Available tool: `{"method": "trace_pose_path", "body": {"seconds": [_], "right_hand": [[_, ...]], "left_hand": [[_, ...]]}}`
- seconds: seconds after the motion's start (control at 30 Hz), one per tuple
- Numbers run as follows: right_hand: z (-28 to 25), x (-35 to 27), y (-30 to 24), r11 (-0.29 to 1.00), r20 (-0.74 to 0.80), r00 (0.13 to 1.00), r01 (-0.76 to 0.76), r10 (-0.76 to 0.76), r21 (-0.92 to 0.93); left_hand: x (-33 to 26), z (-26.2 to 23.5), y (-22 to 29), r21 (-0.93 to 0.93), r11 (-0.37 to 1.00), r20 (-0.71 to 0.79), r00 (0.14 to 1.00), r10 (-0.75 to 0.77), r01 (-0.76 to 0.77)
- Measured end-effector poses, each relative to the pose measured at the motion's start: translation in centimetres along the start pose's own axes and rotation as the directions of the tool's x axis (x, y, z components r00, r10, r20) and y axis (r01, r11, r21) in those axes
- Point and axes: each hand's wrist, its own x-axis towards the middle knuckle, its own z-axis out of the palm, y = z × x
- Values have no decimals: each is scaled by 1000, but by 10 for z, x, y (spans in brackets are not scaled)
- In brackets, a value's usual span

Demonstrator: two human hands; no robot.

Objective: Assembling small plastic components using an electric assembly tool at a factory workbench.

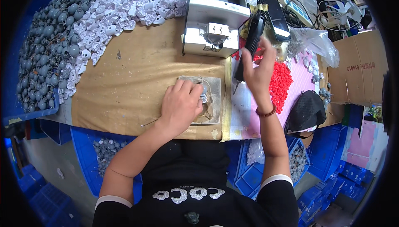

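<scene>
at left, heaped grey parts [45, 64] and white pieces [124, 2] seemed yet unused; the left hand [179, 105] curled over a seemingly unfinished grey piece [203, 89] in the metal fixture [214, 109], near side of the bench [133, 77], its pinch hidden; the right hand [259, 69] blurred beside a black screwdriver [254, 31], grip unclear; red pieces [281, 84] lay loose.

Bright, fairly even light is covering the brown tabletop [137, 64], while glare is whitening parts of the silver machine [216, 12] and clear plastic bag [318, 44]. The right hand [259, 71] is blurring slightly. Fisheye distortion is bending straight edges, black is rimming the view, and lower-left blue crates [50, 198] are looking dim and soft.
</scene>
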Motion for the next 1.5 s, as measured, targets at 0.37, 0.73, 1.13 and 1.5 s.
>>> {"method": "trace_pose_path", "body": {"seconds": [0.37,0.73,1.13,1.5], "right_hand": [[4,14,14,853,105,909,-415,403,315],[-8,89,-82,557,-161,982,188,-97,809],[36,110,-90,454,246,966,-252,73,854],[-4,12,-117,331,266,963,-243,-27,912]], "left_hand": [[-2,2,-2,-42,999,-5,1000,-6,6],[-1,2,-2,-89,996,-25,999,-22,20],[-3,2,-5,-85,996,-9,1000,-30,29],[-2,6,-6,-87,996,-56,998,-37,32]]}}
